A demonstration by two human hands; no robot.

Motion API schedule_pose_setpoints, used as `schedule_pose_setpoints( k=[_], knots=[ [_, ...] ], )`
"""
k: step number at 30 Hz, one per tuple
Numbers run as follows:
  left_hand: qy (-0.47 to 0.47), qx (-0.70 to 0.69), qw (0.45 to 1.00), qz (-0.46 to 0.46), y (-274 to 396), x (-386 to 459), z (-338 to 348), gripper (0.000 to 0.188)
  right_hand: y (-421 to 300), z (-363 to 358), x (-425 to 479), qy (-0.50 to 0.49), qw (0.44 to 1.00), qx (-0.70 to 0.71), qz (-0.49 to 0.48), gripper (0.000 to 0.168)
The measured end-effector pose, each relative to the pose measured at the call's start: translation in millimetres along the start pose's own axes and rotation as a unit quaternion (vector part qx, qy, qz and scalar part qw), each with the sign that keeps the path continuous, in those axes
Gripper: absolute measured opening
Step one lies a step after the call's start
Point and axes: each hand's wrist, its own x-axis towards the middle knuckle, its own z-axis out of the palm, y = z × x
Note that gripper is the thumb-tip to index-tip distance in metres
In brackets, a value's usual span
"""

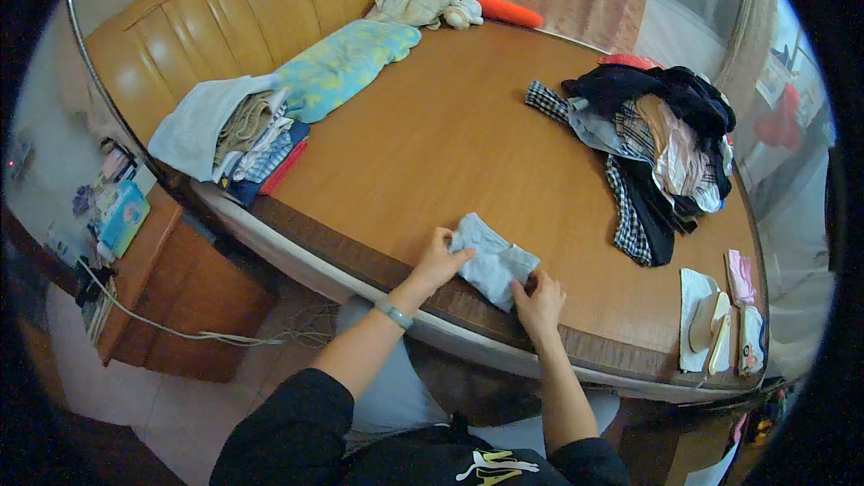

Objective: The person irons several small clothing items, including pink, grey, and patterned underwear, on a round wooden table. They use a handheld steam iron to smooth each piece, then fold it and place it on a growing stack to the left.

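Observation:
A light grey folded garment [493,260] lies at the near edge of the bed's brown mat [432,148]. My left hand [442,260] grips its left corner between thumb and fingers. At the opposite end, my right hand [541,297] pinches the lower right corner. The garment is small and roughly rectangular, with a short notch in its upper edge. Its underside is hidden.
A loose heap of clothes [665,135] lies at right. Folded clothes [260,138] and a blue-yellow towel [347,67] lie along the headboard [250,13]. A cream appliance [705,324] rests on a white cloth [692,283] at the near right corner. A wooden cabinet [182,290] stands at left.

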Motion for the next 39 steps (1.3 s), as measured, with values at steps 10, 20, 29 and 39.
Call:
schedule_pose_setpoints(
  k=[10, 20, 29, 39],
  knots=[
    [0.169, -0.141, 0.974, 0.055, -7, 46, -88, 0.068, 29, -1, -9, 0.065, 0.931, 0.358, 0.004, 0.025],
    [0.398, 0.221, 0.89, -0.02, -26, 57, -280, 0.074, 30, 6, -17, 0.045, 0.947, 0.317, 0.007, 0.027],
    [0.083, 0.601, 0.792, 0.074, -70, 71, -255, 0.046, 28, 17, -14, 0.064, 0.965, 0.252, -0.032, 0.026],
    [0.094, 0.541, 0.789, 0.274, -18, 70, -109, 0.056, 76, -63, 22, 0.222, 0.932, 0.283, 0.039, 0.017]
  ],
)
